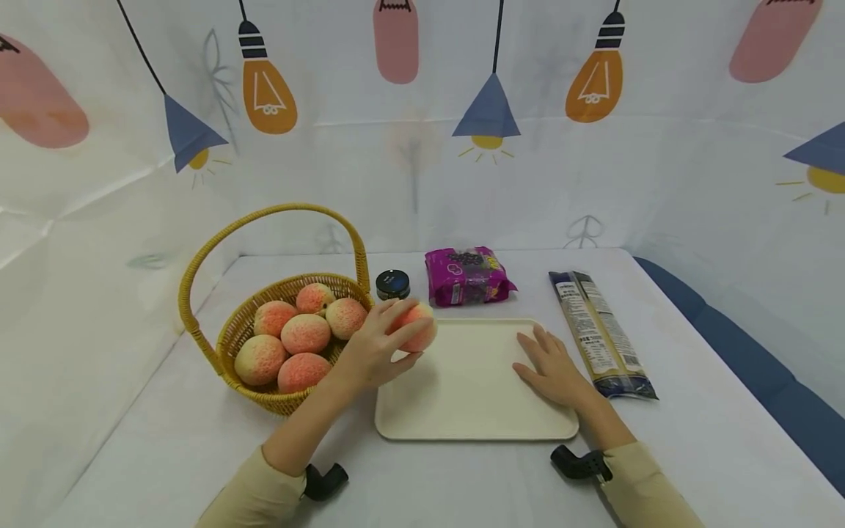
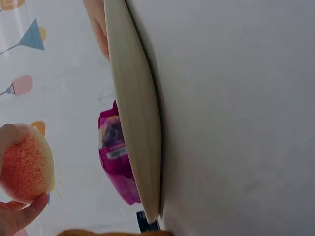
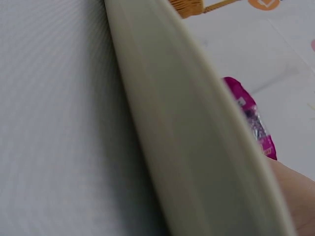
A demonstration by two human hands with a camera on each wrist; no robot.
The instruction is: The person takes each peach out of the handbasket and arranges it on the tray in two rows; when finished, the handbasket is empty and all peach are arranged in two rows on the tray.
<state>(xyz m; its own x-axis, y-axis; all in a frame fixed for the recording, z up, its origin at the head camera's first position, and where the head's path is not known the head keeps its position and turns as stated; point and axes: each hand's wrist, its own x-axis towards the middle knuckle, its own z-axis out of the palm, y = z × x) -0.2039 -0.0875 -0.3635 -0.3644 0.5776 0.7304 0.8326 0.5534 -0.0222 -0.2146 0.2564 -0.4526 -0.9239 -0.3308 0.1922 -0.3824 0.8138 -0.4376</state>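
Observation:
My left hand [image 1: 379,345] grips a pink-and-cream peach [image 1: 416,327], held over the left part of a cream rectangular tray [image 1: 475,381]. Thumb and fingers curl round the same peach [image 2: 28,164] in the left wrist view. Beside that hand, a yellow wicker basket [image 1: 290,400] with a tall hoop handle holds several more peaches [image 1: 306,334]. Spread over the tray's right side is my right hand [image 1: 551,367], its fingers fairly straight and holding nothing. The right wrist view shows mostly the tray's outer side [image 3: 172,113], with part of the hand behind it.
Behind the tray lies a purple packet [image 1: 465,277], with a small dark-lidded jar [image 1: 392,284] to its left. A long dark-ended package [image 1: 602,334] lies right of the tray. Blue seating [image 1: 726,337] runs past the table's right edge; a printed curtain [image 1: 409,183] hangs behind.

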